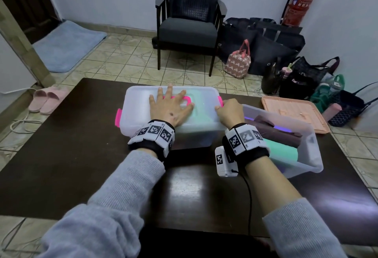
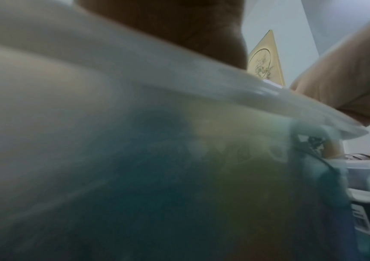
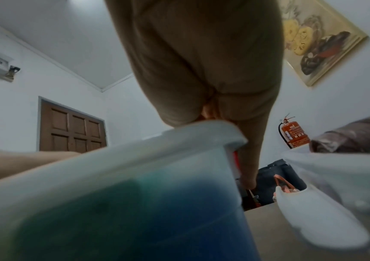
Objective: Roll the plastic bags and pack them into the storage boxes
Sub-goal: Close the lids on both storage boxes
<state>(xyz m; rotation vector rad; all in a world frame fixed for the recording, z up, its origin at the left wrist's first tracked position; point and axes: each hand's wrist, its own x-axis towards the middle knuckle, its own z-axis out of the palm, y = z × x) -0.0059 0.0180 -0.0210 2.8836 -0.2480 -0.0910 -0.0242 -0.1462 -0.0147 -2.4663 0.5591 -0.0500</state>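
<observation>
Left hand [image 1: 170,107] presses flat on the lidded storage box [image 1: 143,118]; right hand [image 1: 229,111] fingers grasp its pink latch [image 1: 220,100], which may misseat if the lid shifts.

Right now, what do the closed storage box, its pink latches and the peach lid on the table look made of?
Closed storage box: frosted translucent plastic; green contents show through.
Pink latches: opaque glossy plastic, apparently.
Peach lid: matte opaque plastic, with moulded ridges.

"Any writing you can make out from here?"

"Only on the fire extinguisher [image 1: 302,0] — white lettering, maybe 'sid', the rest too blurred. The wristbands [image 1: 153,133] carry square black-and-white coded markers — no words."
</observation>
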